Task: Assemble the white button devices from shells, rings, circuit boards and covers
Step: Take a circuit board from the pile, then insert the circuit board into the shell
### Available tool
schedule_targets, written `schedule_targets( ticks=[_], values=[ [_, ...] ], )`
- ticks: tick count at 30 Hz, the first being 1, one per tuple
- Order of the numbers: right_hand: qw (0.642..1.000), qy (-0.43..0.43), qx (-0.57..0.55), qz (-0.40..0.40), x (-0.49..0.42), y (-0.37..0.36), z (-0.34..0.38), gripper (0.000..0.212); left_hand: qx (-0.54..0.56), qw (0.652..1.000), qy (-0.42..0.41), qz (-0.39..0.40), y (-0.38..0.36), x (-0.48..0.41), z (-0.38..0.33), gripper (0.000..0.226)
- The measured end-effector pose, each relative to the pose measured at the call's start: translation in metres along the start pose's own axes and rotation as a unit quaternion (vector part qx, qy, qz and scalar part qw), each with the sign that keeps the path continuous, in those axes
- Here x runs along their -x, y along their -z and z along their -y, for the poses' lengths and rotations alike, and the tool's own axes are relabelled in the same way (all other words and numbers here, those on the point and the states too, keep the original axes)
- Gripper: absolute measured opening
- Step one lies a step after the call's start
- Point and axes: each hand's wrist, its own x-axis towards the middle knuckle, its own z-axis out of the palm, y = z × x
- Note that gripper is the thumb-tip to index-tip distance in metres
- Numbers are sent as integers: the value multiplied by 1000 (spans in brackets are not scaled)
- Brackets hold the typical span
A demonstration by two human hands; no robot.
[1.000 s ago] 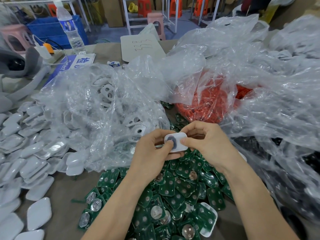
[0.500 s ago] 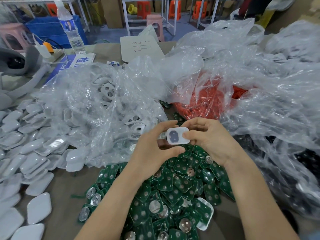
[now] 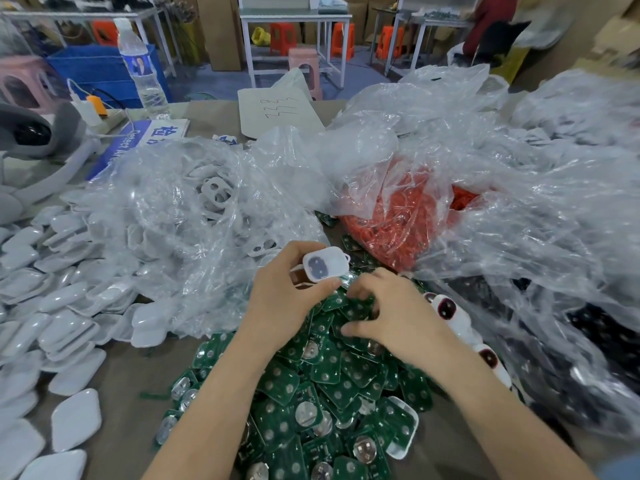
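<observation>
The white shell (image 3: pixel 326 268) is now in the left grip (image 3: pixel 281 295) alone, pinched just above the green circuit boards (image 3: pixel 346 374). The right grip (image 3: pixel 394 320) let go and dropped onto that pile, fingers curled. Can't tell if it's got one yet. Board's next, I'd guess.

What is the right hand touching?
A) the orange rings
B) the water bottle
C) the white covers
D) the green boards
D: the right hand has its fingers down on the pile of green boards, while the left hand holds the white shell.
</observation>
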Motion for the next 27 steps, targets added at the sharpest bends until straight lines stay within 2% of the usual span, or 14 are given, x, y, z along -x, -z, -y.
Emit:
schedule_targets(
  ticks=[3,5,7,9,12,15,19,23,27],
  values=[
    [996,30,66,-57,1,-5,0,27,5,1000,0,1,0,0,1,38],
    [994,46,50,-89,3,1,-5,15,5,1000,4,3,0,0,2,39],
    [993,19,-26,-118,5,11,-13,11,2,1000,7,4,0,0,3,39],
    [979,-24,-149,-137,4,23,-22,16,0,1000,9,6,0,0,4,39],
    [922,-52,-357,-141,3,42,-27,20,-4,1000,5,17,0,1,4,39],
    [889,-23,-449,-89,1,52,-23,28,-5,1000,6,26,-1,1,3,40],
    [895,4,-445,-41,-8,56,-16,38,0,999,3,36,-2,2,3,41],
    [922,10,-388,-8,-17,47,-7,34,1,999,-5,42,-3,2,3,42],
    [930,7,-367,17,-20,46,-4,28,3,999,-5,47,-3,2,3,41]
  ],
)
